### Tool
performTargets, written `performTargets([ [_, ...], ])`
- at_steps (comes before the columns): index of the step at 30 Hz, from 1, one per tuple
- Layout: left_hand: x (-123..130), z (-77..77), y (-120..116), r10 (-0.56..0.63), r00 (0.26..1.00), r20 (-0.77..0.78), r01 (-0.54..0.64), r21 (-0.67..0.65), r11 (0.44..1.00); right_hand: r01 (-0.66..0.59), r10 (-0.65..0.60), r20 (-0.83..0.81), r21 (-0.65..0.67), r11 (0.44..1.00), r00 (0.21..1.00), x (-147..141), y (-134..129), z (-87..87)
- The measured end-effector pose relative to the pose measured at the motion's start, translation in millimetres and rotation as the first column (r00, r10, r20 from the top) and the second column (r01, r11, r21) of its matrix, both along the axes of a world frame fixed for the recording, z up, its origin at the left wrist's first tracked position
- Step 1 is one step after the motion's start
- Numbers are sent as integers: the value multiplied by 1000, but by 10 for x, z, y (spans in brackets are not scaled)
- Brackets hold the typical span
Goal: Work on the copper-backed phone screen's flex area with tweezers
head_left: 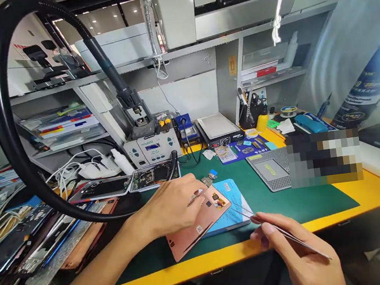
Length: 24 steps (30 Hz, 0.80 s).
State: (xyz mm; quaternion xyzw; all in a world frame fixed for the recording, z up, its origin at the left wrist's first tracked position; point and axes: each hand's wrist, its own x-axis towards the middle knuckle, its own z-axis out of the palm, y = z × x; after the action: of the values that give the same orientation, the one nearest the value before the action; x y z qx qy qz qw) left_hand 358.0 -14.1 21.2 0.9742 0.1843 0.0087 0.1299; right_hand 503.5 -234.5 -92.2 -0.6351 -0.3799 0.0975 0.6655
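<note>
Grey shelving [197, 58] lines the back wall, and below it a yellow-edged desk [251, 244] wears a green mat [298, 210]. Front and centre, close to the desk's near edge, we have the copper-coloured panel [203, 222], sitting at a slant, its upper right part over a blue box [228, 191], which probably gives it some backing. Across its upper left side comes the left hand [182, 203], thumb and fingers curled together, most likely to steady the work; whether that grip pinches the panel or a thin piece by the thumb, I cannot tell. On the other flank, the right hand [294, 245] has its grip closed round slim tweezers [293, 237], held pen-fashion (a hold that suits fine aiming), tips just beside the panel's right corner. Out towards the desk's left end lie stacked phone parts [26, 246], apparently parked there to leave elbow room. Along the back edge stands a control station [152, 149], its buttons facing the worker, presumably for easy reach.
</note>
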Motion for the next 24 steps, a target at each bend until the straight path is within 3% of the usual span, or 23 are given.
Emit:
performTargets([
  [3,97,-122,18,-34,998,58,37,-46,998,19,-28,129,68,998,991,-73,56,-25],
  [10,24,-305,132,140,982,126,-126,-111,986,-66,5,387,144,987,922,-162,163,-133],
  [18,-139,-292,19,87,993,76,-73,-172,982,-95,31,532,93,991,846,-169,206,-143],
  [24,-183,-292,-57,62,997,39,-55,-159,986,-50,-7,585,80,996,811,-189,206,-125],
])
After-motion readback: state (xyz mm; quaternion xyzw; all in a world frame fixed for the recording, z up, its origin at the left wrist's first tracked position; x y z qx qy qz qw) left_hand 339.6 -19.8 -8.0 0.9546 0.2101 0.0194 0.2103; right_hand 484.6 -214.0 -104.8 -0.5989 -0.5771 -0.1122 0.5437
